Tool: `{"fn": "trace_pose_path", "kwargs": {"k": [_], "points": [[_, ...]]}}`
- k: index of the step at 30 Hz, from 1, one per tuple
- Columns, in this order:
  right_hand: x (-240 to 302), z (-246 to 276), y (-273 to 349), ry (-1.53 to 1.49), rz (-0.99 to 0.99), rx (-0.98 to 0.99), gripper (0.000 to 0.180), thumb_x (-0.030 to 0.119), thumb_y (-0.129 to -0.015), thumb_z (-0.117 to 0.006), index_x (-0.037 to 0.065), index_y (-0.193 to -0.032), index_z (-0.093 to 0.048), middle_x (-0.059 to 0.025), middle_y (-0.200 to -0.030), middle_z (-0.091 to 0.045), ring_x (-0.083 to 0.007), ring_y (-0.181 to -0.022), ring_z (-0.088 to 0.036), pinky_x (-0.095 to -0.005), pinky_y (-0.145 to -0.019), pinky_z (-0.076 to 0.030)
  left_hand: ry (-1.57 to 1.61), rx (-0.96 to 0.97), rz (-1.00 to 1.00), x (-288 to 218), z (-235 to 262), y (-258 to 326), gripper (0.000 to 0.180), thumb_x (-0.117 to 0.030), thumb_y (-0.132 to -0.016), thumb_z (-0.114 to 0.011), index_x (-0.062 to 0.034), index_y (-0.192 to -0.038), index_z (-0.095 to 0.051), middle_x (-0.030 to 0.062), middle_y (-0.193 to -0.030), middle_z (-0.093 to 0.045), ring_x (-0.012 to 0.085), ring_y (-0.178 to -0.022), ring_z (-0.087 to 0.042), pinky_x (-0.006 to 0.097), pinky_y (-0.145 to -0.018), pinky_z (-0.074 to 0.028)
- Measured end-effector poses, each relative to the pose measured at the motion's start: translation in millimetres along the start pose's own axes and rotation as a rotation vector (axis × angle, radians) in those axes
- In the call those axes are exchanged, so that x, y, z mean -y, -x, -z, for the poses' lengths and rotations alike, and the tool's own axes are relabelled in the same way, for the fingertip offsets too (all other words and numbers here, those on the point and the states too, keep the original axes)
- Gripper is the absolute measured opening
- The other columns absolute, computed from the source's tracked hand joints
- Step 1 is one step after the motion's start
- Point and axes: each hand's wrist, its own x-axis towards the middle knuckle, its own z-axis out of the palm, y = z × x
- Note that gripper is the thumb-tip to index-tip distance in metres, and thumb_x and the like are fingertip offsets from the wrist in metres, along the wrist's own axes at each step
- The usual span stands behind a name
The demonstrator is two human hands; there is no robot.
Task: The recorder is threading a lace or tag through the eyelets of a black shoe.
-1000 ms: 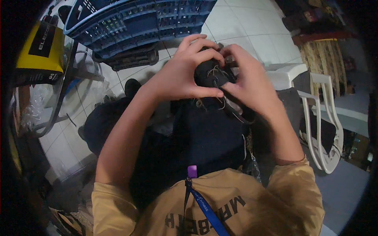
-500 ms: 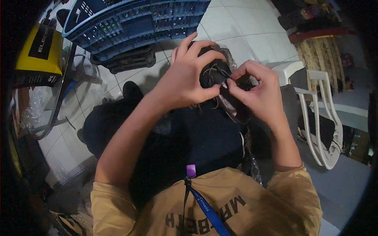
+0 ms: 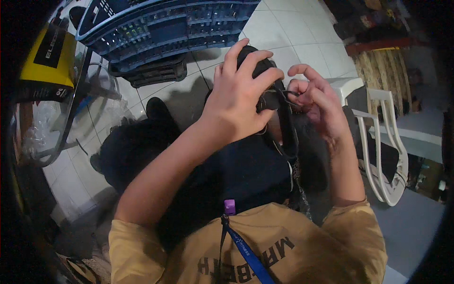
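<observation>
A dark shoe (image 3: 286, 124) rests over my lap, its toe pointing away from me and its opening toward me. A pale patch shows inside the opening. My left hand (image 3: 240, 97) is wrapped over the front of the shoe from the left, fingers curled across the toe and thumb at its side. To the right of the shoe, my right hand (image 3: 318, 97) has its fingers bent and pinched on a thin dark shoelace (image 3: 283, 91), which runs from the shoe to the fingertips. The fingers hide part of the lacing.
Ahead stands a blue plastic crate (image 3: 165, 35) on a black base (image 3: 156, 71). A yellow and black package (image 3: 47, 61) sits at the left by a metal frame (image 3: 78, 113) and clear plastic wrap. A white plastic chair (image 3: 390, 146) is at my right, on pale floor tiles (image 3: 302, 28).
My right hand has drawn back to the right from the shoe, turning and pulling the lace outward. My left hand has shifted slightly to the right along with the shoe.
</observation>
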Motion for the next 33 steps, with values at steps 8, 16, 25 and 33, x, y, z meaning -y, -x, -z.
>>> {"fn": "trace_pose_path", "kwargs": {"k": [8,16,25,33], "points": [[-20.1,-31.2,0.9,0.276,0.365,-0.107,0.051,-0.001,-0.105,-0.068,0.006,-0.150,-0.044,-0.0019,-0.102,-0.063,-0.0083,-0.087,-0.063,-0.0235,-0.077,-0.051,0.049,0.045,0.074,14.4,-7.1,5.0,0.065,-0.014,-0.072,-0.088,-0.0196,-0.133,-0.067,0.0152,-0.157,-0.052,0.0532,-0.155,-0.032,0.063,-0.126,-0.037],[23.9,-23.6,7.4,0.592,0.063,0.097,0.066,-0.001,-0.103,-0.072,0.008,-0.161,-0.042,0.0032,-0.091,-0.052,-0.0042,-0.080,-0.055,-0.0237,-0.070,-0.046,0.045,0.037,0.039,16.4,-8.0,2.1,0.064,-0.018,-0.072,-0.088,-0.0184,-0.133,-0.068,0.0152,-0.155,-0.054,0.0521,-0.155,-0.034,0.062,-0.126,-0.038],[30.4,-21.8,11.7,0.444,0.011,0.118,0.058,0.009,-0.101,-0.075,0.003,-0.155,-0.052,0.0019,-0.083,-0.060,-0.0093,-0.076,-0.064,-0.0266,-0.073,-0.050,0.073,0.042,0.026,21.1,-4.1,0.4,0.063,-0.016,-0.072,-0.085,-0.0157,-0.133,-0.070,0.0150,-0.154,-0.056,0.0508,-0.154,-0.036,0.061,-0.125,-0.039],[25.6,-7.9,14.7,0.327,0.085,0.173,0.055,0.010,-0.102,-0.067,-0.002,-0.154,-0.051,-0.0047,-0.087,-0.066,-0.0151,-0.081,-0.067,-0.0308,-0.085,-0.056,0.108,0.004,0.027,35.6,-5.9,2.7,0.062,-0.017,-0.072,-0.089,-0.0178,-0.131,-0.071,0.0117,-0.149,-0.059,0.0519,-0.153,-0.038,0.062,-0.124,-0.040]]}}
